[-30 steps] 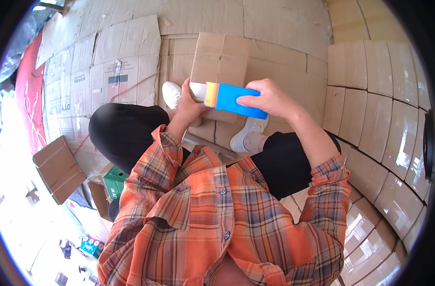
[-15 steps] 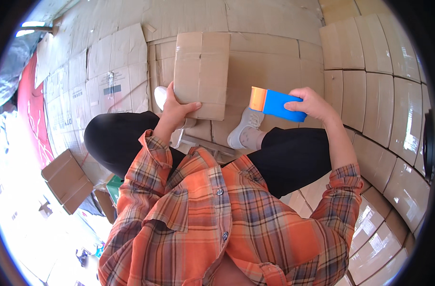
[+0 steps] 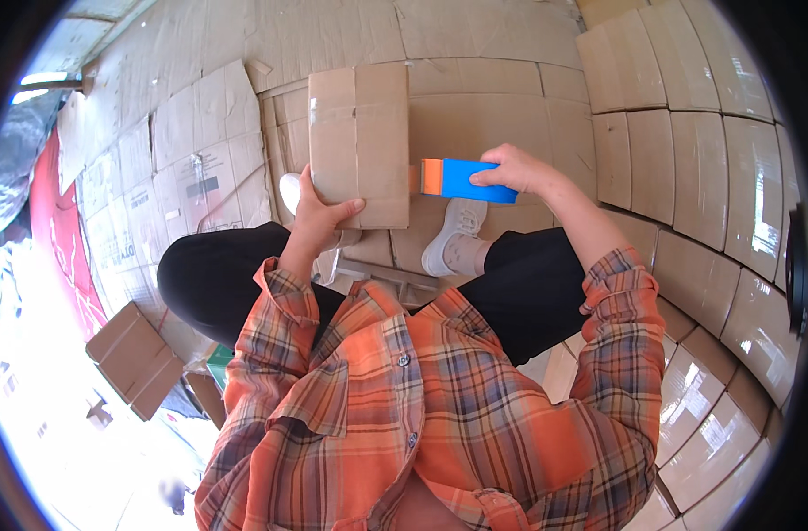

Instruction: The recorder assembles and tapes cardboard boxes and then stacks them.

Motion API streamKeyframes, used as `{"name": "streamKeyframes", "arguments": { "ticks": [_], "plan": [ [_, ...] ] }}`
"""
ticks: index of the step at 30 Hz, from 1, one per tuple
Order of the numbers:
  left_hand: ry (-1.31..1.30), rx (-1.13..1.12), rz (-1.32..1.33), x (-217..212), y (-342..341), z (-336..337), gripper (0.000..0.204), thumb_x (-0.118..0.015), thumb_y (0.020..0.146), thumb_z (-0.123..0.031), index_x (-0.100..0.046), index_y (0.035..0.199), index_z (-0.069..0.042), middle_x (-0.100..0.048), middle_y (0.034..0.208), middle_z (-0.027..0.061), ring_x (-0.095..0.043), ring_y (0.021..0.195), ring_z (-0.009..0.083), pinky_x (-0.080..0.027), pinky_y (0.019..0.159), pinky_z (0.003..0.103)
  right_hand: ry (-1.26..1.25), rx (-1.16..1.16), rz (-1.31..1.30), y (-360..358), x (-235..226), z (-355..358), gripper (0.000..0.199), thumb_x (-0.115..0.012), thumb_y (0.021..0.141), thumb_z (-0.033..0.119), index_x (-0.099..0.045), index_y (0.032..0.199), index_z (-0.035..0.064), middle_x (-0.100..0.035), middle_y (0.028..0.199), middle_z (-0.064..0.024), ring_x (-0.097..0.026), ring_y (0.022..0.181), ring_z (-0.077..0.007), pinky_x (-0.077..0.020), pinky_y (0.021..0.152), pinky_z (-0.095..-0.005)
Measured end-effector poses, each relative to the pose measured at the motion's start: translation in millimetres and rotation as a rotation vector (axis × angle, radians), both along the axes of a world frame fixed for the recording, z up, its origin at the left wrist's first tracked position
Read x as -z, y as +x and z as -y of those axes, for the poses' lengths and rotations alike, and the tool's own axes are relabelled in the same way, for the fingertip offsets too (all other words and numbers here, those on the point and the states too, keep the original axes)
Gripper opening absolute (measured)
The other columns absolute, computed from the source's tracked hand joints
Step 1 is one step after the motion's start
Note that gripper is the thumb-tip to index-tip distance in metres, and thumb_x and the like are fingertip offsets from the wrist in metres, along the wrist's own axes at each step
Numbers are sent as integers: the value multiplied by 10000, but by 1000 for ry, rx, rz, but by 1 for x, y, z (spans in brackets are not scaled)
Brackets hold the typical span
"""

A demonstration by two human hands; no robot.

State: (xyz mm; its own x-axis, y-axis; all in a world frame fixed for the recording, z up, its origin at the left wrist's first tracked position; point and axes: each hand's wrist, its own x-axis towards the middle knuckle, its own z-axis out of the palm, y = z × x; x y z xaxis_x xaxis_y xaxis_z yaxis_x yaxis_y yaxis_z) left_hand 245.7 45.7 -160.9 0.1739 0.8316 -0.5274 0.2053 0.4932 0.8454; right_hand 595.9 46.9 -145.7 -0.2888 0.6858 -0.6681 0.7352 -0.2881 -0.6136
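A brown cardboard box [image 3: 382, 133] stands in front of me between my feet. At its lower left edge my left hand [image 3: 320, 212] grips it, thumb on the upper face and fingers around the side. In my right hand [image 3: 510, 170] is what looks like a tape dispenser [image 3: 464, 180], a blue block with an orange end. That orange end points left, right beside the box's right side; whether it touches the box I cannot tell.
Stacked taped cartons [image 3: 687, 168] line the right side. Flattened cardboard [image 3: 196, 168] covers the floor. A small open carton [image 3: 134, 358] lies at the left, near a red cloth [image 3: 54, 239]. My shoe [image 3: 457, 230] is below the dispenser.
My right hand has moved left with the tape dispenser, bringing its orange end up beside the box. The left hand keeps its grip; the whole view has shifted slightly.
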Motion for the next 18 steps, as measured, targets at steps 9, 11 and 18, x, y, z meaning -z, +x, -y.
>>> {"name": "streamKeyframes", "arguments": {
  "ticks": [9,11,18],
  "plan": [
    [50,21,-75,10,-4,0,1024,-844,628,-100,-174,1399,-32,-471,1223,177,-500,1109,254,-465,907,343,33,91,-8,-25,9,-12,365,-712,699,354,-612,710,3,-554,616,-90,-518,591,-164,-422,551,-330],
    [36,23,-47,9,-2,1,1019,-841,631,-100,-175,1399,-33,-470,1223,179,-501,1107,254,-467,905,344,15,110,-29,-26,10,-14,369,-720,691,342,-593,664,-4,-517,567,-83,-492,550,-159,-398,516,-334],
    [6,-13,14,9,-3,2,1003,-833,638,-97,-181,1397,-36,-477,1207,177,-520,1077,253,-488,873,341,36,62,108,-53,-25,-38,386,-728,668,325,-544,565,2,-446,503,-77,-428,479,-163,-335,458,-346]
  ]
}}
